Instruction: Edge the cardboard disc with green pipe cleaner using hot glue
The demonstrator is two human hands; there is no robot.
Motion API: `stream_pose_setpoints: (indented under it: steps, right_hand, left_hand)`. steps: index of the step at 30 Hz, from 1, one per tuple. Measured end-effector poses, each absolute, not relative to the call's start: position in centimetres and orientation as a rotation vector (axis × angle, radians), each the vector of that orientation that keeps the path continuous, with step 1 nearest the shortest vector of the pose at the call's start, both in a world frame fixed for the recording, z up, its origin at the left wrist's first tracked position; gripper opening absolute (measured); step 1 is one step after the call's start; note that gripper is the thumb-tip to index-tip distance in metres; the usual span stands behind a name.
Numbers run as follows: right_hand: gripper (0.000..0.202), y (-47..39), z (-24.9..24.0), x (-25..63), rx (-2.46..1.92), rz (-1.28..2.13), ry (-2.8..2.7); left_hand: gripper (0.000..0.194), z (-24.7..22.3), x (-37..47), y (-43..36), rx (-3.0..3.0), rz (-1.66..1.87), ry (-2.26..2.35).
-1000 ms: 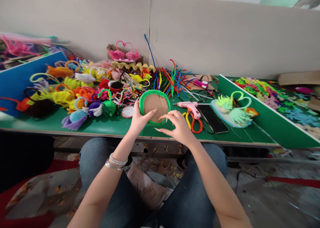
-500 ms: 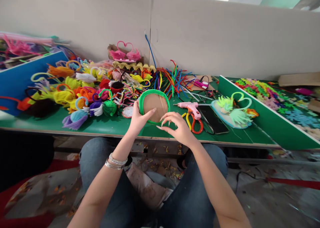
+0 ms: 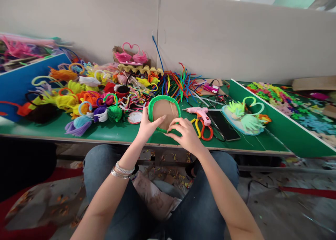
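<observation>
A round cardboard disc [image 3: 163,110] edged with green pipe cleaner [image 3: 179,110] is held up above the table's front edge. My left hand [image 3: 148,125] grips it from the left, the thumb lying across the cardboard and the fingers behind. At its lower right rim, my right hand [image 3: 185,133] pinches the green edging between thumb and fingertips. Just right of the disc lie a pink glue gun [image 3: 199,114] and a tool with red and yellow handles [image 3: 207,132].
A black phone [image 3: 224,126] and a base with green pipe-cleaner swans [image 3: 249,119] lie to the right, before a green divider [image 3: 278,121]. Colourful pipe-cleaner birds [image 3: 70,101] crowd the left. Loose pipe cleaners [image 3: 181,82] and pink swans [image 3: 131,56] are behind.
The disc and my left hand have shifted slightly right. My right fingers have closed in on the lower rim.
</observation>
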State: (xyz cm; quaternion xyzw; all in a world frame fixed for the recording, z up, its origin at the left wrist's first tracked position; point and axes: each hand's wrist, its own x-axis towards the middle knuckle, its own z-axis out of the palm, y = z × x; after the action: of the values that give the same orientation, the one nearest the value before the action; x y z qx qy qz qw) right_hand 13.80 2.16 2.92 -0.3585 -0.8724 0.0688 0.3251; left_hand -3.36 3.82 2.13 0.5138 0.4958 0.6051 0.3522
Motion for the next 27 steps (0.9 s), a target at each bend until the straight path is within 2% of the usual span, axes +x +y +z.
stream_pose_setpoints:
  steps: [4, 9, 11, 14, 20, 22, 24, 27]
  right_hand:
    - [0.011, 1.7, 3.6, 14.0, -0.870, 0.407, -2.223]
    - [0.016, 1.0, 4.7, 14.9, -0.818, 1.231, -2.016]
    - [0.019, 1.0, 4.7, 15.1, -0.830, 1.351, -1.956]
    - [0.024, 1.5, 4.0, 15.0, -0.966, 0.979, -1.976]
    - [0.034, 2.3, 2.3, 13.6, -0.976, -0.358, -2.352]
    - [0.034, 2.3, 2.0, 13.3, -0.929, -0.685, -2.363]
    - [0.031, 2.3, 2.0, 13.0, -0.901, -0.857, -2.375]
    - [0.022, 2.1, 2.2, 12.9, -0.858, -0.942, -2.446]
  left_hand:
    - [0.049, 2.1, -3.7, 4.0, 1.286, 1.596, 1.247]
    - [0.053, 2.2, -4.5, 4.6, 1.137, 1.661, 1.220]
    - [0.053, 2.2, -4.9, 4.8, 1.081, 1.693, 1.207]
    - [0.051, 2.1, -5.0, 5.0, 1.040, 1.723, 1.177]
    - [0.051, 2.0, -4.2, 4.7, 1.029, 1.648, 1.151]
    - [0.051, 1.9, -3.9, 4.5, 1.063, 1.629, 1.161]
    - [0.050, 1.9, -3.6, 4.4, 1.085, 1.612, 1.182]
    - [0.051, 1.8, -3.4, 4.3, 1.092, 1.596, 1.183]
